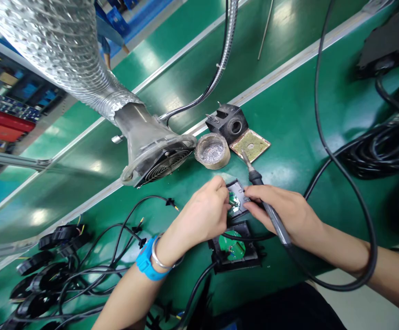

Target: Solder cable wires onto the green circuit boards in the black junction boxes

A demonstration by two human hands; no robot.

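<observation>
A soldering iron (pixel 271 213) lies across my right hand (pixel 290 213), its metal tip pointing up and away. That hand's thumb and forefinger also touch the right side of a small black housing (pixel 242 196). A green circuit board (pixel 234 201) sits inside this housing. My left hand (pixel 206 208) is closed at the housing's left edge; its fingertips are partly hidden. Just below, on the bench, a second black housing (pixel 252 256) holds a round green board (pixel 233 245), with black cable beside it.
Beyond my hands stand a round pot with silvery contents (pixel 213 151) and an iron stand (pixel 232 121) with a sponge tray (pixel 254 144). A fume extractor hood (pixel 151 142) hangs left. Black parts with cables (pixel 48 279) lie left, coiled cables (pixel 361 156) right.
</observation>
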